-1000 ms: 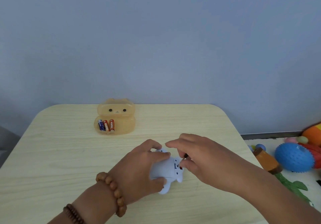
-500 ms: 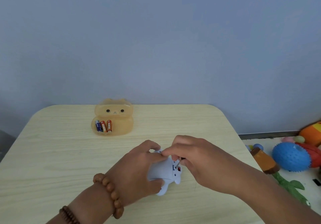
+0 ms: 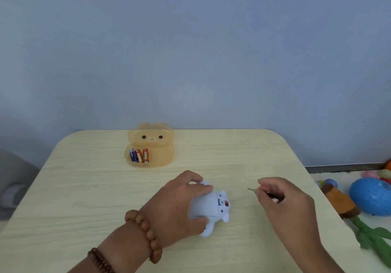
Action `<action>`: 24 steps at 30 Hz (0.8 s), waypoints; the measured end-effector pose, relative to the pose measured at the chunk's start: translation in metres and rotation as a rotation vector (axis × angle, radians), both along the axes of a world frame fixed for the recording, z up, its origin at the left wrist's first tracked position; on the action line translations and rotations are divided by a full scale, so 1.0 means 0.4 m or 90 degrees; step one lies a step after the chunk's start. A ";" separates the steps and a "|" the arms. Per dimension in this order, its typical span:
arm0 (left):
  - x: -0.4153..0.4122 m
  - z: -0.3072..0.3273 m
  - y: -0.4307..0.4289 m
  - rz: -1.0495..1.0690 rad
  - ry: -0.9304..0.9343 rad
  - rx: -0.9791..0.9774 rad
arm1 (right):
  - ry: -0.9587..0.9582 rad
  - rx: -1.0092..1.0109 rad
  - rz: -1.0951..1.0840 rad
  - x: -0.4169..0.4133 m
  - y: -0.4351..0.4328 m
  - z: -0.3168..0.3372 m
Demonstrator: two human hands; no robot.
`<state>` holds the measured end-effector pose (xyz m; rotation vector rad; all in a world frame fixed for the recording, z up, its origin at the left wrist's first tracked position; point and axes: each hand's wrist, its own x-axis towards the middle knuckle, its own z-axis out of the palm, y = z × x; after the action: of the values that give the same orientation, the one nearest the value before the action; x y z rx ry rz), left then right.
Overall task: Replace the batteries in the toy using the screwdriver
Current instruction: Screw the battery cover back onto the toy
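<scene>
A pale blue animal toy (image 3: 211, 206) lies on the wooden table (image 3: 84, 188), underside turned right, with a small switch panel and red spot showing. My left hand (image 3: 179, 205) grips it from the left, fingers over its top and thumb beneath. My right hand (image 3: 283, 200) is well to the right of the toy, pinching a small screwdriver (image 3: 251, 189) whose thin metal tip points left; the handle is mostly hidden in my fingers. Three batteries (image 3: 139, 155) lie in an orange bear-shaped box (image 3: 160, 158) at the back of the table.
The table's right edge runs close beside my right hand. Beyond it, on the floor, lie a blue spiky ball (image 3: 372, 196), a brown wooden toy (image 3: 340, 201), a green plush (image 3: 374, 238) and other colourful toys. A blue wall stands behind the table.
My right hand has pulled away from the toy to the right with the screwdriver, which was at the toy's underside before. My left hand still holds the toy.
</scene>
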<state>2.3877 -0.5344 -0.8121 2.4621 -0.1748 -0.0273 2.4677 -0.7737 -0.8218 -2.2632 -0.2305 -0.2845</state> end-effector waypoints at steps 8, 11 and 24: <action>0.000 -0.019 0.017 0.008 -0.013 -0.031 | -0.023 -0.174 0.011 -0.004 0.008 -0.089; -0.004 -0.030 0.025 0.012 -0.029 -0.049 | -0.060 -0.212 0.045 -0.005 0.009 -0.074; 0.097 -0.018 0.077 0.100 -0.023 -0.246 | 0.107 -0.059 0.522 0.163 0.123 0.045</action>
<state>2.4266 -0.5034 -0.8193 2.0840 0.0008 0.1095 2.5328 -0.7243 -0.8038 -2.0672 -1.0508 0.3525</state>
